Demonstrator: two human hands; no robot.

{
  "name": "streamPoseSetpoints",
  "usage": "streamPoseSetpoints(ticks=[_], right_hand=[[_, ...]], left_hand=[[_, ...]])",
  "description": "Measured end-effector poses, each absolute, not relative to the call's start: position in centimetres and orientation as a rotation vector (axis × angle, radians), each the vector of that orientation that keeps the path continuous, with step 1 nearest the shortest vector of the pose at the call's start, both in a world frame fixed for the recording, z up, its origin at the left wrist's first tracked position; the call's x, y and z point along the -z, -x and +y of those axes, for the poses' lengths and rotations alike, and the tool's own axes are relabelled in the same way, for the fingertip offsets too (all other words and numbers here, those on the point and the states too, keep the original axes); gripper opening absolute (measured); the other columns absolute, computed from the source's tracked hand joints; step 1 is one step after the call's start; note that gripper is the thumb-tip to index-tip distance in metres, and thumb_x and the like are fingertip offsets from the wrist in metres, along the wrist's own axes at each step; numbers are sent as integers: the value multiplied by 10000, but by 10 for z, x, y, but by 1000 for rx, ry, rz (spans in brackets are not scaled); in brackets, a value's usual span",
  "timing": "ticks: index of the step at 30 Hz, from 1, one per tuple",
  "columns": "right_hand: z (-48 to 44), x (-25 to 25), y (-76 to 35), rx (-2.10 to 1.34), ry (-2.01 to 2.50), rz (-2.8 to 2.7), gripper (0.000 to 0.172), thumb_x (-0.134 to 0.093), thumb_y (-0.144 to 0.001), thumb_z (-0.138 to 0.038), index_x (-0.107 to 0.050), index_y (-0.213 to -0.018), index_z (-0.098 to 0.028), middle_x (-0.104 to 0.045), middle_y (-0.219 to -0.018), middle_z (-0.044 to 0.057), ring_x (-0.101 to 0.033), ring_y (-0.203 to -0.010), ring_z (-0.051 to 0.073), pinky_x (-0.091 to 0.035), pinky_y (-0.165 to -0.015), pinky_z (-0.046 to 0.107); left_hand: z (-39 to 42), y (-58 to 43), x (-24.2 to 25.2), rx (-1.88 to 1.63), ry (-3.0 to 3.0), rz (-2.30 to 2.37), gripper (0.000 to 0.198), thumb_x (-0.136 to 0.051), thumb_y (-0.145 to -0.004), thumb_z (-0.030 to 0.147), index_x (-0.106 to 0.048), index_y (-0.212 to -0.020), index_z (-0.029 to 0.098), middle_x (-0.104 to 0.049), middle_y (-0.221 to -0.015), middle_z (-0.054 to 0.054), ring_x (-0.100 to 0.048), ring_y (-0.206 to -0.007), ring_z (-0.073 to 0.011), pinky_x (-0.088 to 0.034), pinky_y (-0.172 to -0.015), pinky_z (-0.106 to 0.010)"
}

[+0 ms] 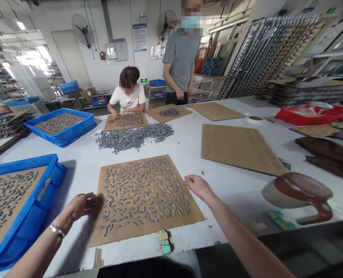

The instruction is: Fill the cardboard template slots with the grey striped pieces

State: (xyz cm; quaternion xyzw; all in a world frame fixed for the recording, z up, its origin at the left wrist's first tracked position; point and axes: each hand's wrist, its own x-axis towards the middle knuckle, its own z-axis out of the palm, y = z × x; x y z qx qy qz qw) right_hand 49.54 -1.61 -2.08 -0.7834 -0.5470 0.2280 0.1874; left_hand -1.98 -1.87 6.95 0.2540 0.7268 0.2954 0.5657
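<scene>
A brown board (151, 230) lies in front of me, covered with many small grey leaf-shaped pieces in loose rows. By its left edge, my left hand (80, 206) is raised with curled fingers. Something greyish shows at its fingertips, too small to name. My right hand (197, 185) is just off the board's right edge, thumb and fingers pinched together. Whatever it may hold is hidden. Beyond the board a heap of the same grey pieces (130, 137) is spread on the white table (185, 150).
Blue trays (59, 173) (87, 122) with filled boards stand left. Bare boards (235, 144) (217, 111) lie right, near a lidded brown mug (287, 189). Small green blocks (164, 243) sit at the front edge. One co-worker (129, 94) sits opposite; another (181, 58) stands.
</scene>
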Motion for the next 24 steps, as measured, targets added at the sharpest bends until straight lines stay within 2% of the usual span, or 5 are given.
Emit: streamPoseSetpoints(ticks=[6, 10, 13, 18, 24], right_hand=[[-6, 9, -483, -679, 2321, -1543, 294, -568, -913, -385, -801, -938, -206, -796, -849, 70, -705, -827, 206, -415, -694, 243], [-2, 3, -478, -675, 2344, -1541, 335, -522, -934, -370, -811, -922, -201, -796, -852, 94, -721, -824, 218, -410, -682, 259], [0, 2, -475, -666, 2357, -1539, 360, -508, -943, -368, -819, -948, -187, -803, -910, 132, -736, -866, 243, -422, -691, 275], [4, 4, -472, -659, 2386, -1521, 432, -456, -978, -377, -819, -1054, -156, -803, -1031, 191, -752, -946, 272, -465, -750, 295], [7, 5, -468, -672, 2436, -1476, 432, -460, -982, -388, -810, -1105, -165, -791, -1134, 193, -753, -1024, 304, -491, -765, 315]], left_hand=[[-10, 20, -59, -731, -607, 1704, 90, -704, -714, 200, -631, -672, 165, -662, -644, -50, -622, -583, -164, -518, -611, -288], [-6, 19, -54, -716, -767, 1742, 181, -706, -697, 179, -572, -579, 209, -618, -573, -39, -601, -555, -171, -515, -609, -294], [-4, 17, -48, -701, -912, 1782, 225, -702, -690, 214, -527, -549, 219, -554, -519, -10, -568, -528, -165, -494, -593, -289], [-6, 16, -35, -703, -1049, 1856, 273, -678, -686, 239, -452, -536, 208, -424, -476, 51, -443, -467, -109, -379, -515, -243], [-9, 12, -21, -687, -1193, 1986, 189, -646, -695, 251, -510, -575, 201, -441, -459, 34, -471, -477, -139, -328, -490, -251]])
